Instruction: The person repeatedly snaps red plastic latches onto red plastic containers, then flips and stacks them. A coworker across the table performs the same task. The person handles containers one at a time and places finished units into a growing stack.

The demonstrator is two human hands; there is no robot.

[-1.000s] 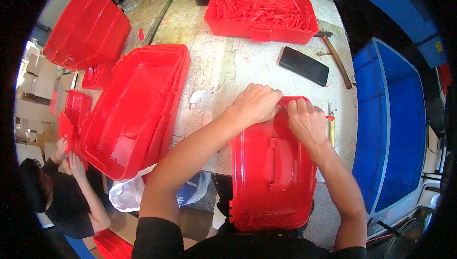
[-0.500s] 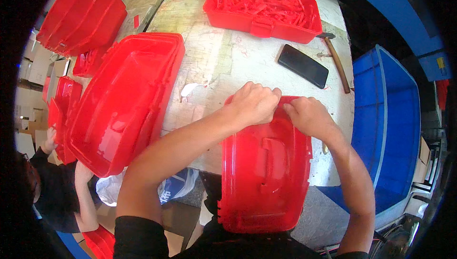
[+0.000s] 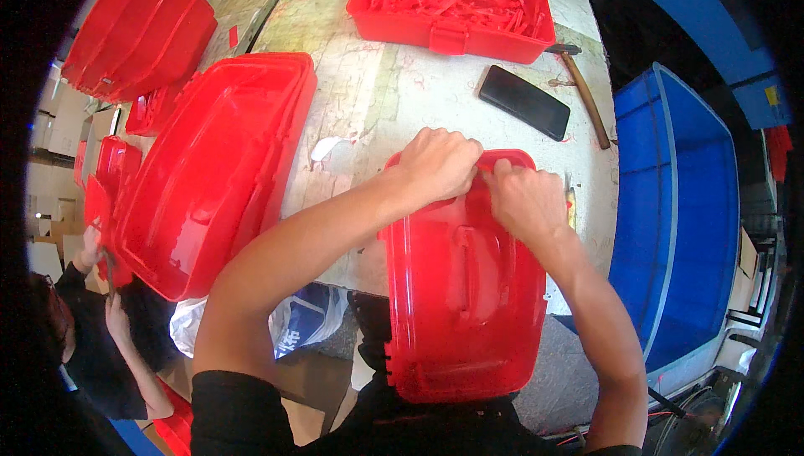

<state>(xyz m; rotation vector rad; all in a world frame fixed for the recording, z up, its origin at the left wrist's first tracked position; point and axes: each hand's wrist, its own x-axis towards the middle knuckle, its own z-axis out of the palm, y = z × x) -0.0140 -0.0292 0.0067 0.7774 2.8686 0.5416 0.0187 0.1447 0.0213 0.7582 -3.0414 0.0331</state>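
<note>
A red plastic toolbox lid (image 3: 469, 314) with a moulded handle in its middle stands lengthwise before me, its far end over the table and its near end at my body. Curled into a fist, my left hand (image 3: 440, 164) grips at the lid's far end. Close beside it, my right hand (image 3: 528, 198) is closed on the same end, thumb side toward the left. The fingertips of both hands are hidden, so I cannot tell whether a small piece is pinched between them.
A red box of plastic strips (image 3: 452, 37), a black phone (image 3: 524, 102) and a hammer (image 3: 586, 100) lie beyond my hands. Nested red trays (image 3: 209, 171) and stacked red bins (image 3: 138, 25) are left, near a co-worker's hand (image 3: 117, 318). A blue crate (image 3: 662, 221) stands right.
The lid has turned slightly, and more of its far rim shows behind my right hand, which has rotated a little. Both hands stay closed there. The co-worker's hands have moved.
</note>
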